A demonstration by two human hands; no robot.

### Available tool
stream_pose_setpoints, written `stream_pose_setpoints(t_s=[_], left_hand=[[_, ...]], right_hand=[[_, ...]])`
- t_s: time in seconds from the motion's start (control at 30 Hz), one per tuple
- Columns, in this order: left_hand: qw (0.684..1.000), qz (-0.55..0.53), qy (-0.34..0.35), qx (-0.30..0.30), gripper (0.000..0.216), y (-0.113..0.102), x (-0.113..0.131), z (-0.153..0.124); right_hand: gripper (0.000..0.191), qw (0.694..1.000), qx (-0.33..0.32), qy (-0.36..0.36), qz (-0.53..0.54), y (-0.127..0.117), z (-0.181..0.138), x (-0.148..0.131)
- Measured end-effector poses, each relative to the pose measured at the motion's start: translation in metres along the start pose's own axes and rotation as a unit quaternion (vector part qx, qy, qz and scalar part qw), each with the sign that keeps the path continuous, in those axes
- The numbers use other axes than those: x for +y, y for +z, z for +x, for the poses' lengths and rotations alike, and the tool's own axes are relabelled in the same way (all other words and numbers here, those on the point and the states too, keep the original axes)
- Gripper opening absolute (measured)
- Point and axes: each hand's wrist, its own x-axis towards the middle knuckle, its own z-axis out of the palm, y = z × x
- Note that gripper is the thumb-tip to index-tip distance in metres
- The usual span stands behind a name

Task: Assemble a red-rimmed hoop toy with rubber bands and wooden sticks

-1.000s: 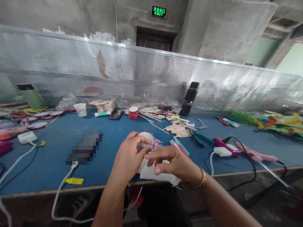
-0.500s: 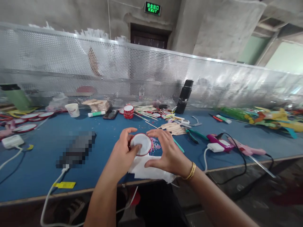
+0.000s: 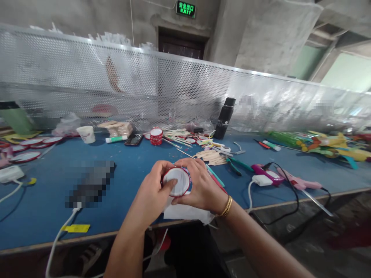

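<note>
Between my hands is a small drum [image 3: 182, 181], round with a white face and a red rim, its face tilted up toward me. My left hand [image 3: 153, 193] grips its left side, thumb pressed on the white face and fingers curled behind. My right hand [image 3: 203, 187] closes round the right side, with the thumb at the lower rim and fingers at the upper edge. Under the hands lies a white sheet [image 3: 187, 213] at the table's front edge. Just right of my right fingers are a teal stick [image 3: 216, 177] and a red one, partly hidden.
Behind the hands stand a stack of red-rimmed drums [image 3: 156, 137], wooden sticks [image 3: 211, 157] and a black bottle [image 3: 225, 118]. Pliers [image 3: 234, 167] and a pink glue gun [image 3: 300, 181] with cords lie right. A phone [image 3: 91, 183] on a cable and a paper cup [image 3: 86, 134] are left.
My right hand has closed in on the drum's right side, its thumb now at the lower rim. The drum has shifted slightly right and down. A red stick now shows beside the right hand.
</note>
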Motion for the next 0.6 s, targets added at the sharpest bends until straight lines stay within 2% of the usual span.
stream_pose_setpoints(t_s=[0.2,0.37,0.4,0.53,0.6], left_hand=[[0.998,-0.057,-0.022,-0.018,0.026,0.000,-0.001,-0.002],[0.994,-0.113,-0.006,-0.005,0.030,-0.001,0.009,-0.006],[0.991,-0.132,-0.007,-0.001,0.033,-0.001,0.011,-0.006],[0.975,-0.212,-0.044,0.041,0.037,-0.001,0.012,-0.006],[0.967,-0.234,-0.061,0.076,0.040,-0.002,0.010,-0.006]], right_hand=[[0.086,0.999,-0.008,-0.002,0.032,0.003,-0.001,0.001],[0.079,0.996,-0.007,0.051,0.073,0.005,-0.006,-0.002],[0.071,0.993,-0.001,0.060,0.097,0.006,-0.007,-0.003],[0.017,0.975,0.015,0.054,0.213,0.010,-0.011,-0.014],[0.019,0.972,0.035,0.042,0.227,0.010,-0.013,-0.024]])
